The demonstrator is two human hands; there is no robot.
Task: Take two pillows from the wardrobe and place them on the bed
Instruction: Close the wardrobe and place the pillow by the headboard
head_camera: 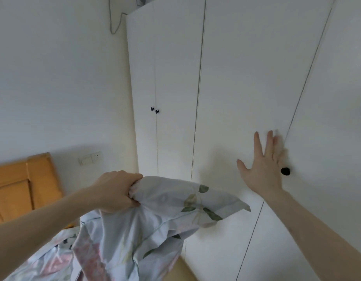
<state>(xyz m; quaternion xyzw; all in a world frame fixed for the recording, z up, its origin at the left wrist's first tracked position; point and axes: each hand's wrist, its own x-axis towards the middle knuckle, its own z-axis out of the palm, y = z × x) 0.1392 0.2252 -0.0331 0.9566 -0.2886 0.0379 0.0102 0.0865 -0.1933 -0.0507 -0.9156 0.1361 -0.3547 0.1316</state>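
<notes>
At the left edge of the frame a wooden headboard (23,185) stands against the wall, marking where the bed is; a strip of flowered bedding (43,260) shows in the lower left corner. Just right of it, in the lower middle, the left hand (116,191) is closed in a fist around a bunched corner of a flowered pillow (155,216). The pillow hangs from that one corner, probably so it can be carried one-handed while the other hand is free. Whether a second pillow hangs in the folds below cannot be told.

Right of centre the white wardrobe (226,78) fills the frame, and its doors look shut. In the lower right the right hand (262,167) is spread wide, fingers apart, holding nothing. Its palm faces the door beside a black knob (285,171), likely pushing the door closed; contact cannot be confirmed.
</notes>
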